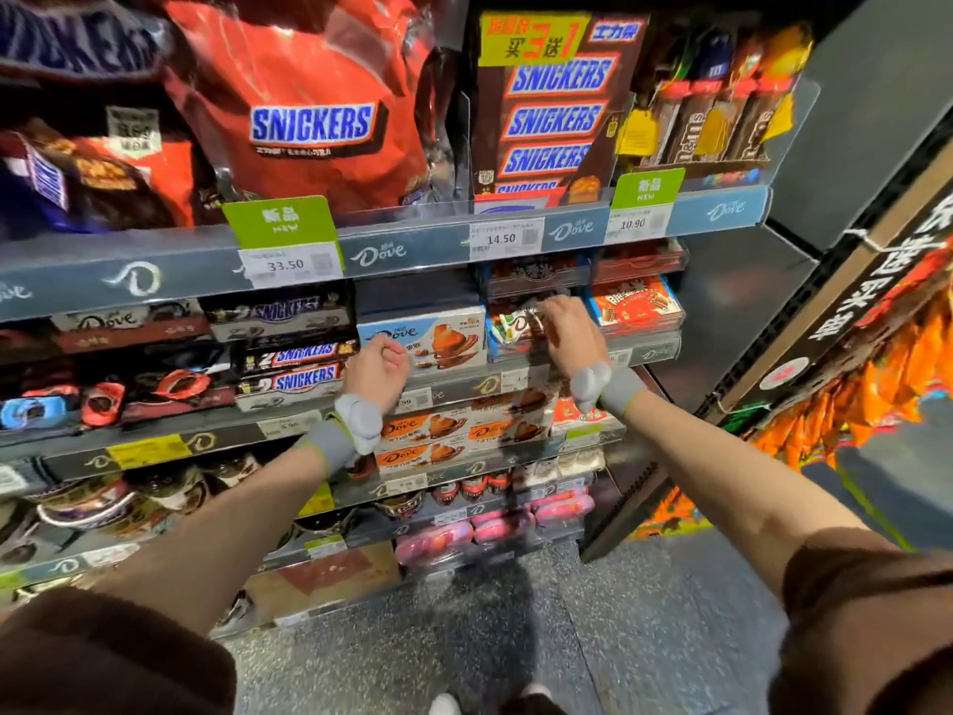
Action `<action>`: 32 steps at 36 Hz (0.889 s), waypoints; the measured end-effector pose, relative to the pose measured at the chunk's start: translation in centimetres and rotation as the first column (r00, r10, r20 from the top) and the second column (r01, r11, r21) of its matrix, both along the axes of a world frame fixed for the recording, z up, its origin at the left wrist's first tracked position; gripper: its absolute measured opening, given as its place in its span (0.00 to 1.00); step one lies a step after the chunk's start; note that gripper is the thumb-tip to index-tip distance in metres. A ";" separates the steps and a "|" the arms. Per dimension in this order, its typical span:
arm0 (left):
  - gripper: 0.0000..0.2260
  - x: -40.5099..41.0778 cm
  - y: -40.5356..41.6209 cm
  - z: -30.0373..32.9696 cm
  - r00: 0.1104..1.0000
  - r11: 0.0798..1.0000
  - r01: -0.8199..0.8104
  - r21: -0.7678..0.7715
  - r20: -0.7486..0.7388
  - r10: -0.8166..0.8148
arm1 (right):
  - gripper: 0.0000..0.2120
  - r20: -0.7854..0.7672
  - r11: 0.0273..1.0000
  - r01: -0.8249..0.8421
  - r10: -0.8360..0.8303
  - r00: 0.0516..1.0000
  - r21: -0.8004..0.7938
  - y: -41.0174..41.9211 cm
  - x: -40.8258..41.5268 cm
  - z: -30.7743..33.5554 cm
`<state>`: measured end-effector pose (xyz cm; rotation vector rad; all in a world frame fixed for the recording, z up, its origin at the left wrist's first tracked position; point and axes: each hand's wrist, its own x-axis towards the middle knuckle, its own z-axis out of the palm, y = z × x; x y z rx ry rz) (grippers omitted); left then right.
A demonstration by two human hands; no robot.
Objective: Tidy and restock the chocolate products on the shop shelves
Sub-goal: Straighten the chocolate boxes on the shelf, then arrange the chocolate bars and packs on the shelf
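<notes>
A white-and-green Dove chocolate packet [511,326] lies at the front of a blue display tray on the second shelf from the top, just right of a pale blue Dove box [428,337]. The right hand [572,330] reaches over the packet with its fingers [547,308] curled down onto the packet's right end and the tray edge; whether they pinch it or only press on it cannot be told. The left hand [377,367] hovers in front of the pale blue box's lower left corner, fingers curled into a loose fist with nothing in them. Both wrists wear grey bands with a pale sensor pod.

To the right of the packet sits a red-and-blue wafer box [634,304], and darker trays are stacked behind and above it. Left of the pale blue box stand Snickers bar trays [299,363] and dark Dove trays. Below the hands, orange Dove boxes [433,430] fill the next shelf, with pink packs lower down.

On the top shelf lean a large red Snickers bag [309,105], a brown Snickers multipack [552,116] and M&M's tubes [711,126]. Price tags [289,263] reading 33.50, 14.50 and 10.90 clip to the shelf rail [392,252]. An orange snack rack [856,405] stands at the right, close beside the right forearm.
</notes>
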<state>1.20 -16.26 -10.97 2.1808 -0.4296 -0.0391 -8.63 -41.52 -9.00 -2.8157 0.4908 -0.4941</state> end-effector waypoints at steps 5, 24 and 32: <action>0.03 -0.2 -0.1 0.3 1.000 1.000 -0.006 0.024 0.028 0.006 | 0.34 -0.127 0.967 -0.225 0.210 0.969 -0.118 -2.8 1.2 0.3; 0.05 -1.4 -4.3 0.4 0.994 0.992 -0.102 0.076 0.043 0.098 | 0.46 -0.439 0.883 -0.460 0.377 0.816 -0.097 -8.1 3.4 -0.2; 0.08 -2.8 -5.4 0.1 0.984 0.979 -0.166 0.116 0.086 0.157 | 0.42 -0.462 0.882 -0.460 0.367 0.807 -0.103 -8.3 3.9 0.6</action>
